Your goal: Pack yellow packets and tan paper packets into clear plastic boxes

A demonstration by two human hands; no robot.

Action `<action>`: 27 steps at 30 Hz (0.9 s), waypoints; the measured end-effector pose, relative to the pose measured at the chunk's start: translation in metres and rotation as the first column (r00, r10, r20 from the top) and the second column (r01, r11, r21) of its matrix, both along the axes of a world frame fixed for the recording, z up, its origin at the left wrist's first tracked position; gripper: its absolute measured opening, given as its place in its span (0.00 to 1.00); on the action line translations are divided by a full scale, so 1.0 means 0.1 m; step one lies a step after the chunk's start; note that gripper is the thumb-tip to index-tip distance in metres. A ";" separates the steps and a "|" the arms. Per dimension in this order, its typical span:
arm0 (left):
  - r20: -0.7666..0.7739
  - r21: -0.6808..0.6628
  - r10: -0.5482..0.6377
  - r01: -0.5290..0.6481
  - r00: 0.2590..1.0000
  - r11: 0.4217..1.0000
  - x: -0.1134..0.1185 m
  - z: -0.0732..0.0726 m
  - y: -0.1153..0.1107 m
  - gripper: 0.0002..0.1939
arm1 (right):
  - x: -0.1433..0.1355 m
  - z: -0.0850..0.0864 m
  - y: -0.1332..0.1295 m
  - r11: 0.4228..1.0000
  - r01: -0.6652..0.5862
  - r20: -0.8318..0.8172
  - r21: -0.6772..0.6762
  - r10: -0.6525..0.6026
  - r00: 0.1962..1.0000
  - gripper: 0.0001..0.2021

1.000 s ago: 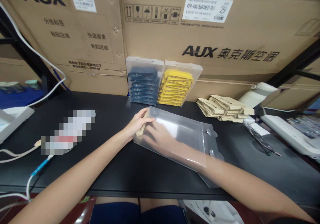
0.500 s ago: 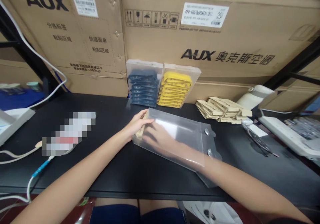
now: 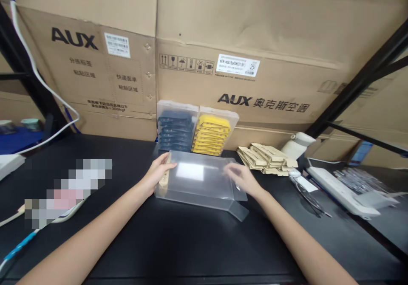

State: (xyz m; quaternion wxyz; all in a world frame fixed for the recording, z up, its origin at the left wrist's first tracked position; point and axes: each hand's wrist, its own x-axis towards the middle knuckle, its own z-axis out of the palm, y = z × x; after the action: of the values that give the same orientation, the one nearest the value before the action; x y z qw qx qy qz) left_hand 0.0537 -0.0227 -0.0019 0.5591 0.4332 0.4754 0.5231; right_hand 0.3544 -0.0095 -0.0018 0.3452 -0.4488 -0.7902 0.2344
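Note:
A clear plastic box [image 3: 207, 183] lies on its side on the black table, its open, flapped end to the right. My left hand [image 3: 157, 171] is closed around its left end, thumb on top. Inside that end sits a beige packet [image 3: 164, 178]. My right hand [image 3: 244, 176] is at the open end, above or beside the flaps, blurred by motion; its fingers look loosely apart with nothing in them. Whether it touches the box, I cannot tell. Several beige packets [image 3: 267, 159] lie in a pile to the right of that hand.
Two clear boxes, one with dark blue packets [image 3: 175, 132] and one with yellow packets [image 3: 212, 134], stand against the large cardboard cartons [image 3: 188, 85]. To the right are a white bottle [image 3: 295, 147], glasses [image 3: 307, 198] and a white tray [image 3: 341, 191]. A pixelated object [image 3: 73, 191] with cables lies left.
My right hand has come out of the box to the right, leaving the beige packet at the far end. My left hand keeps its grip. The camera view has tilted up.

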 end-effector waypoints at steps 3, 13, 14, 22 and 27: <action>-0.003 -0.028 0.064 -0.064 0.998 0.998 0.00 0.03 -0.02 0.21 | 0.32 0.01 0.12 0.963 0.271 -0.226 0.006 -0.262 0.938 0.16; 0.015 -0.034 0.053 -0.053 0.998 0.998 0.00 0.04 -0.04 0.21 | 1.00 -0.29 0.47 0.734 0.407 0.153 0.544 -0.564 0.812 0.25; 0.011 -0.025 0.051 -0.051 0.999 0.998 0.00 0.04 -0.04 0.21 | 1.01 -0.34 0.49 0.726 0.409 0.177 0.553 -0.582 0.794 0.27; -0.007 0.009 0.055 -0.055 0.998 0.998 0.05 0.03 -0.06 0.22 | 0.96 -0.46 0.52 0.697 0.437 0.358 0.568 -0.688 0.632 0.22; -0.022 0.048 0.050 -0.049 0.999 0.998 0.05 0.00 -0.04 0.20 | 0.94 -0.46 0.49 0.688 0.488 0.290 0.537 -0.694 0.659 0.19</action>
State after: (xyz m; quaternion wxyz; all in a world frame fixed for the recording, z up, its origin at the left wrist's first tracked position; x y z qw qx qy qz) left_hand 0.0583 -0.0270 -0.0021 0.5301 0.4406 0.4798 0.5428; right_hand 0.4484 0.0397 -0.0475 0.2866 -0.6454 -0.6837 -0.1839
